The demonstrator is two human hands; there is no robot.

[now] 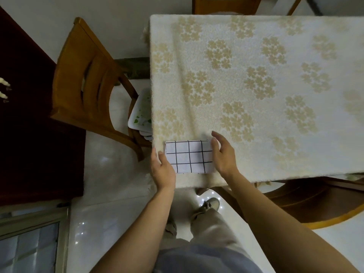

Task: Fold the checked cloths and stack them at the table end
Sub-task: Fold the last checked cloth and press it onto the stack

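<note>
Checked cloth (pixel 189 156), folded, flat at table (pixel 256 75) corner, long axis left-right. Left grip (pixel 162 168) and right grip (pixel 223 154) flank its short ends, fingers relaxed, holding nothing.

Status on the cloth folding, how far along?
Done: a checked cloth lies folded into a flat rectangle at the near-left corner of the table. In hand: the left hand and right hand flank its short edges with open fingers, apparently squaring it. Left: no unfolded cloth is in view, and I can't tell whether this pile holds one cloth or several.
</note>
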